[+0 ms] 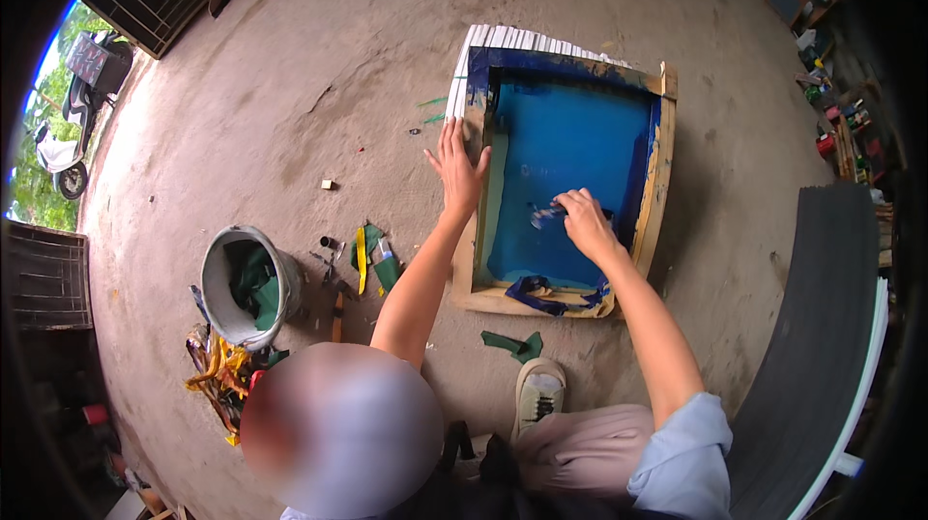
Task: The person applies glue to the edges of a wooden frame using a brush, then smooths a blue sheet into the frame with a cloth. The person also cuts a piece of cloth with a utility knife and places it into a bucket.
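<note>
From my distant seat, the concrete floor (338, 114) fills most of the head view. On it, a little right of centre, the wooden frame (653, 187) seems to rest over a stack of white strips (522, 39), whose ends show past its far and left edges. If those strips are loose, I judge a sideways push could make the frame slide or rock.

Inside the frame stretches the blue mesh (570, 148); too much pressure at one spot could crease or tear it. To the left, well apart, the grey bucket (290, 286) holds green scraps (256, 298).

A shoe (538, 390) sits just beside a green scrap (512, 344); a step onto that could slip.

I see the left hand (458, 177) with fingers spread at the frame's left side, gripping nothing. Lying flat, it may brace too lightly against a shove.

The right hand (587, 220), above the mesh, has its fingers closed together on a small crumpled object (547, 215). I cannot tell whether it is cloth or a tool; a hard edge on it could scratch the surface.
</note>
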A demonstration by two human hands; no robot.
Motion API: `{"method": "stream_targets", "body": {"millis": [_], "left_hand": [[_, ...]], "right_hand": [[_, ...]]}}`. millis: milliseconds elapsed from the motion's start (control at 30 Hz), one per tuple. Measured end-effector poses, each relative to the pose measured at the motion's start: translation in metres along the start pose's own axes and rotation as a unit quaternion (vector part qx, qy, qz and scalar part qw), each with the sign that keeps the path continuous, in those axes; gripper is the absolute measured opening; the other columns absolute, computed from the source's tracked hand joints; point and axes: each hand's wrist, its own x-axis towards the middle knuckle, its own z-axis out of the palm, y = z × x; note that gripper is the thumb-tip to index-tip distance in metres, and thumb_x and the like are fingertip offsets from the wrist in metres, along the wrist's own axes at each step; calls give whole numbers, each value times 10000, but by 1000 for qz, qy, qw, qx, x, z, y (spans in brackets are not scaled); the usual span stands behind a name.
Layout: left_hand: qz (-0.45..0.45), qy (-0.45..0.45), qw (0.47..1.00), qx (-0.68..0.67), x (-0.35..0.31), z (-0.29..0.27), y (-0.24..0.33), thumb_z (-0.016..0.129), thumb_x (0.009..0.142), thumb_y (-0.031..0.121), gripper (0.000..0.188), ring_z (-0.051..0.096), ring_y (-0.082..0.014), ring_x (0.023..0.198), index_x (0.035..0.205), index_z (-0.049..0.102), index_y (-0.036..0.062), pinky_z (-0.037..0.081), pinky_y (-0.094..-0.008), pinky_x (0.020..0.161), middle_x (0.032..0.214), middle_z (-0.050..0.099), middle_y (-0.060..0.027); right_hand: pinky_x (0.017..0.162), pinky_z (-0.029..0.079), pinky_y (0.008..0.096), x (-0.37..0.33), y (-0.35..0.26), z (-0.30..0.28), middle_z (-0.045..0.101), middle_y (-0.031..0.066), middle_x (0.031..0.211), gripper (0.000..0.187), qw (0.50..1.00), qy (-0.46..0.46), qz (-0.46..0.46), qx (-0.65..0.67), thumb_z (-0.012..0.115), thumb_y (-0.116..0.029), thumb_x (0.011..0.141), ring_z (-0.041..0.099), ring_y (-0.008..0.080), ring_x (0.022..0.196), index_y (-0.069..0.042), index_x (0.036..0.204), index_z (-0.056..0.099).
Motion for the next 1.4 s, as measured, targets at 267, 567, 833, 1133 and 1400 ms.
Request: {"method": "stream_targets", "body": {"millis": [267,567,833,1133,1400], "left_hand": [[344,-429,830,91,-137,-54,11,668,795,443,501,381,-308,1156,1217,557,198,313,-499,981,1207,445,-83],[184,-323,927,-46,-97,-138,41,601,825,72,244,573,-326,961,1062,544,50,513,-407,786,1029,520,-122],[73,-10,996,51,-59,-417,26,593,841,-6,259,617,-281,953,1096,554,19,524,-378,781,1061,594,-137],[-182,462,860,117,-280,-566,-52,559,738,-91,258,556,-222,1038,974,581,8,510,-330,854,1060,547,-107],[-249,250,907,228,-364,-549,-111,650,804,132,262,492,-299,1184,1058,633,73,341,-406,1060,1140,606,-93]], "right_hand": [[889,430,403,-42,25,-31,582,91,1014,232,999,-13,38,-24,653,-24,764,523,275,1018,-1,994,661],[813,471,429,27,-38,-82,613,205,979,231,982,171,-28,74,586,-48,824,596,374,919,27,1041,599],[721,513,389,106,-334,-77,646,155,888,222,912,167,-213,308,586,-17,823,657,284,818,-5,1035,524],[839,486,403,11,-613,75,560,193,1032,194,758,-4,-623,194,516,62,767,558,340,984,19,955,527],[784,518,425,-63,-610,170,556,194,1113,254,810,-196,-551,39,588,-259,867,598,341,1006,-30,958,648]]}}
